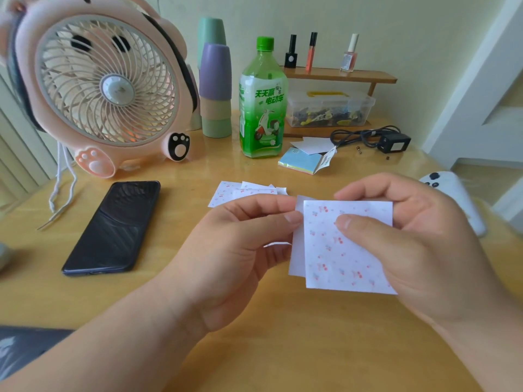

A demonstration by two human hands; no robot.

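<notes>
Head view: both hands are raised just above a wooden table (283, 349) and share a square of white paper (345, 256) printed with small red cherries. The left hand (240, 250) pinches the paper's upper left edge between thumb and forefinger. The right hand (424, 244) grips the right side, thumb pressed on the front and fingers curled behind. A second sheet peeks out along the paper's left edge, behind the first. More cherry-print sheets (243, 192) lie flat on the table just beyond the left hand. A dark phone (113, 227) lies to the left, near a pink fan (104, 83). Farther back stand stacked cups (215, 89), a green bottle (261, 103) and a clear plastic box (328, 108), with a pad of coloured notes (300, 162) and a black charger (393, 142) in front of the box.
</notes>
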